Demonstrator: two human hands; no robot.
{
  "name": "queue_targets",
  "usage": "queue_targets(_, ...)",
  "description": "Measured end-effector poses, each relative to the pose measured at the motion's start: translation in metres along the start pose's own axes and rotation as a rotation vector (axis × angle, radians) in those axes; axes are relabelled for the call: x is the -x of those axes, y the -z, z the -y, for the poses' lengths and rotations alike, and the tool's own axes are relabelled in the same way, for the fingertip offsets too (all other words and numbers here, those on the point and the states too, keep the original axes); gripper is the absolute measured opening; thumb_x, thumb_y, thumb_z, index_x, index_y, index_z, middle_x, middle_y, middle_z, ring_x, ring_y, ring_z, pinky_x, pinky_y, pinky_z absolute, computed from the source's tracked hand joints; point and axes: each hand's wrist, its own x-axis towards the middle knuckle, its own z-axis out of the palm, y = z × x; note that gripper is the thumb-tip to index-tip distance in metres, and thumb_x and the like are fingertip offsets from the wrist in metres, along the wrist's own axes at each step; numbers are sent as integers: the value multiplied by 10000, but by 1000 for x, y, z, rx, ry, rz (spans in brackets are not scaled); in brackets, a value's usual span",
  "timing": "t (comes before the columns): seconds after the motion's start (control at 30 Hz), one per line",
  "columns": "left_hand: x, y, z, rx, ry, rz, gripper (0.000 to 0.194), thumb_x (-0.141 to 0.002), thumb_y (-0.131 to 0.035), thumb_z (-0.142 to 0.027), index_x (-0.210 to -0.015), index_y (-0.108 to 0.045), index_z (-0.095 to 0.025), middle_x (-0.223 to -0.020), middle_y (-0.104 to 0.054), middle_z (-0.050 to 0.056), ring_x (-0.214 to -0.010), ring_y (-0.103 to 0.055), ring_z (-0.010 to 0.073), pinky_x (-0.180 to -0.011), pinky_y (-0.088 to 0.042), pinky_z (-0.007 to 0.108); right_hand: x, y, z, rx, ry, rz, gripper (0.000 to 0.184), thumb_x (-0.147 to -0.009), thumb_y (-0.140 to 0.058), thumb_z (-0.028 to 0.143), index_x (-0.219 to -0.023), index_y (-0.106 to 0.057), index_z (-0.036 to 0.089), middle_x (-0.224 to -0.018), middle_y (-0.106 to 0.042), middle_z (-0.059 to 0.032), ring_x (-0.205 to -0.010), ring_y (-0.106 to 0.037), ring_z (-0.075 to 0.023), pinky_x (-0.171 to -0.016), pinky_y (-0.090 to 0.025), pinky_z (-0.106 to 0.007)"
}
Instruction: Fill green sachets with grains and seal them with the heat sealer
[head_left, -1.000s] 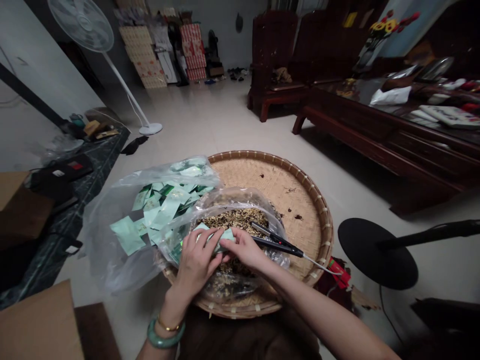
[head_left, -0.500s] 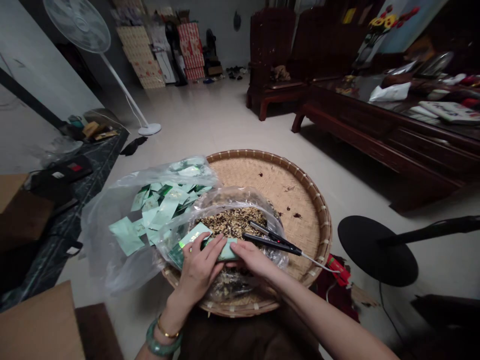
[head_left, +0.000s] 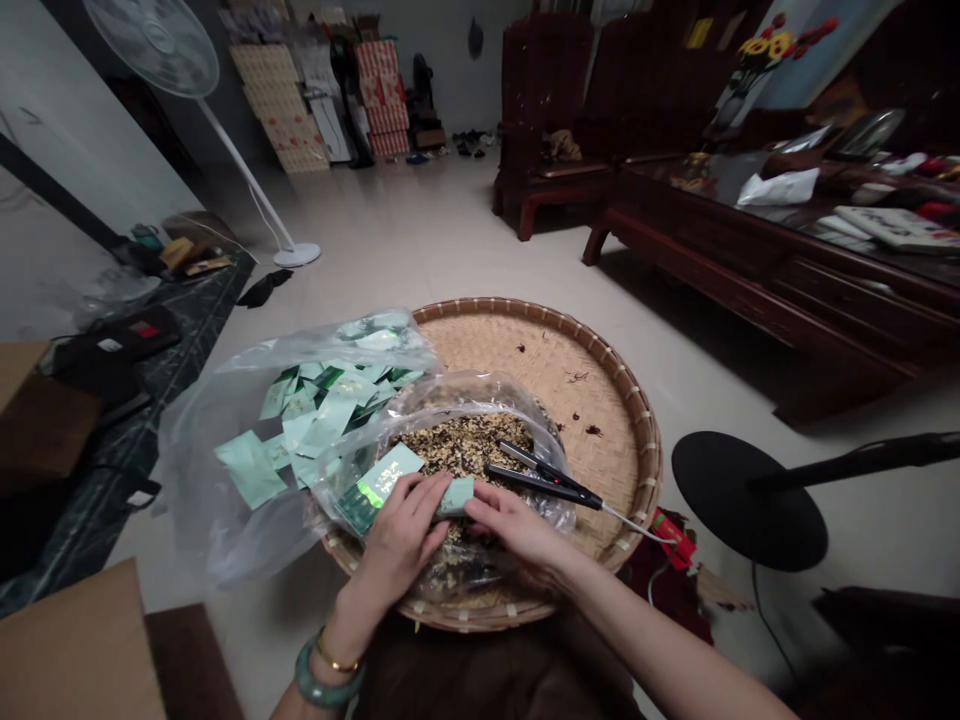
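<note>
A small pale-green sachet (head_left: pixel 456 497) is held over a clear plastic bag (head_left: pixel 480 388) of dark and yellowish loose dried bits (head_left: pixel 469 440). My left hand (head_left: pixel 409 525) is closed around the sachet's left part, with a gold bangle and a green bangle on the wrist. The fingertips of my right hand (head_left: pixel 510 522) are closed at its right end. More green sachets (head_left: pixel 390 475) lie just beyond my left hand. A black hair straightener (head_left: pixel 551 482), jaws apart and a red light lit, rests on the bag to the right.
The bag sits in a round woven bamboo tray (head_left: pixel 630 400). On the left, a big translucent bag (head_left: pixel 217 540) spills many green sachets. A white cord runs to a red power strip (head_left: pixel 675 540). A black round base (head_left: pixel 750 500), cardboard box (head_left: pixel 82 640) and wooden table (head_left: pixel 750 280) surround it.
My right hand has shifted slightly right along the sachet, showing more of its right end. The left hand has slid a little off the sachets lying beside it. The straightener stays put.
</note>
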Motion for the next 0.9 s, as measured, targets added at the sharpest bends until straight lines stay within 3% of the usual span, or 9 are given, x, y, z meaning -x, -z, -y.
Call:
queue_targets(0.1, 2, -1, 5, 25, 5, 7, 545, -831, -510, -58, -1358, -417, -160, -1222, -609, 123, -1073, -499, 265, -895, -502, 444, -6, 3, -5, 61, 49, -17, 271, -686, -741, 364, -883, -689, 186, -697, -629, 25, -621, -486, -109, -583, -351, -217)
queue_targets(0.2, 3, 2, 8, 28, 18, -6, 534, -826, -509, -52, -1342, -434, -168, -1180, -630, 119, -1048, -507, 263, -866, -509, 436, -10, 5, -7, 75, 38, -48, 236, -702, -708, 355, -856, -687, 177, -675, -619, 29, -584, -470, -101, -572, -360, -213)
queue_targets(0.47, -5, 7, 0, 20, 60, -36, 524, -817, -570, -117, -1324, -456, -186, -1208, -619, 104, -1055, -503, 278, -906, -477, 453, -9, -6, -1, 192, 142, -80, 234, -770, -645, 341, -935, -684, 179, -719, -661, 11, -666, -567, -139, -629, -447, -247)
queue_targets(0.63, -7, 8, 4, 97, 149, -90, 449, -773, -588, -106, -1210, -538, -194, -1065, -666, 82, -985, -539, 260, -840, -505, 419, 6, -4, 5, 322, 254, -237, 238, -862, -534, 358, -1001, -647, 202, -916, -701, -42, -873, -644, -193, -766, -504, -316)
queue_targets(0.77, -4, 8, 10, 100, 184, -118, 431, -750, -599, -114, -1171, -561, -198, -1050, -672, 73, -978, -560, 255, -844, -504, 421, 17, 16, 1, 708, 367, -346, 198, -889, -452, 270, -936, -632, 202, -898, -690, -62, -869, -644, -205, -823, -508, -374)
queue_targets(0.9, 1, 7, 16, 101, 226, -158, 389, -755, -597, -146, -1140, -577, -202, -1037, -673, 69, -973, -581, 246, -866, -496, 419, 14, 35, -5, 1064, 440, -323, 314, -879, -413, 192, -1126, -603, 152, -1155, -642, -148, -1111, -575, -254, -994, -431, -459)
